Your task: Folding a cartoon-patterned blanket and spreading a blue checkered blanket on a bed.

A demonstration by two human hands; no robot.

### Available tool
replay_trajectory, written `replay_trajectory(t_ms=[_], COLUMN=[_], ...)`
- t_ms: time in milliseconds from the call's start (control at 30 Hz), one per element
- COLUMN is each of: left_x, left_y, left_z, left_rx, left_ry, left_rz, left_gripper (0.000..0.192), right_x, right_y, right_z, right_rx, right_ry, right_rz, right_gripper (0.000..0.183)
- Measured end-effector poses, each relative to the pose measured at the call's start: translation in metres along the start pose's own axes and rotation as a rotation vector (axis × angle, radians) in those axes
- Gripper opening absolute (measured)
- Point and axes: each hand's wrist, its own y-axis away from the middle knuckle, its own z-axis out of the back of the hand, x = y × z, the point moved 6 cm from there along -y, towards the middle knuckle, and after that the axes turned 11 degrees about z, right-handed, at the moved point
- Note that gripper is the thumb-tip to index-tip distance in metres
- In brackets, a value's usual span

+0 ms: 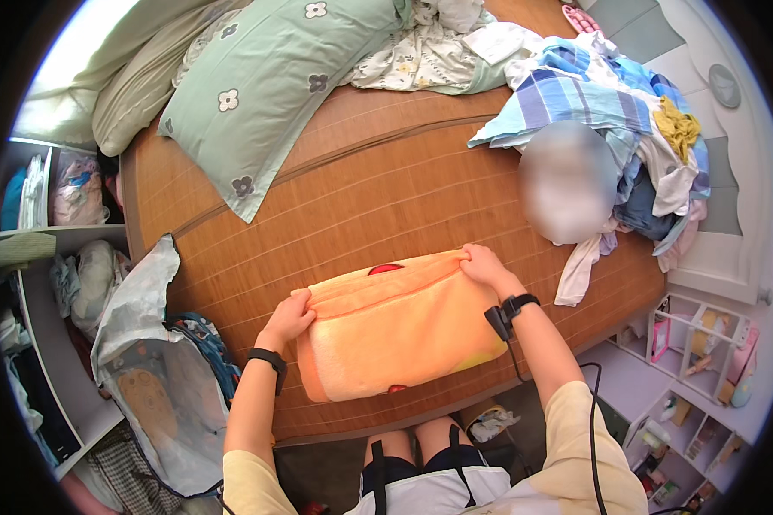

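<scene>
A folded orange plush blanket (399, 328) with red and yellow patches lies at the near edge of a bed covered by a brown bamboo mat (386, 193). My left hand (288, 317) grips its upper left corner. At the upper right corner, the fingers of my right hand (484, 262) close on the fabric. Black bands circle both wrists, and the right one carries a small device with a cable. The underside of the blanket is hidden.
An opened storage bag (167, 386) stands at the left by cluttered shelves (71, 232). A green flowered pillow (264, 77) lies at the bed's far left. Piled clothes (625, 122) cover the right side, partly behind a blurred patch. White racks (702, 341) stand lower right.
</scene>
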Motion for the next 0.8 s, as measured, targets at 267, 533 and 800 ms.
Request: replay_trajectory(t_ms=[267,533,800], left_x=[-0.023,0.002,0.016], left_y=[0.02,-0.032,-0.019], left_z=[0.038,0.013,-0.01], left_rx=[-0.176,-0.071,-0.065], left_ry=[-0.146,-0.073,0.001], left_rz=[-0.133,0.193,0.26], left_gripper=[0.019,0.021,0.021], right_x=[-0.027,-0.035,-0.001], right_y=[-0.021,-0.017,0.011], right_z=[-0.025,-0.036,-0.003], right_rx=[0.263,0.278,0.07], right_ry=[-0.004,-0.014,0.15], right_rz=[0.058,0.059,0.086], right_gripper=[0.019,0.025,0.047])
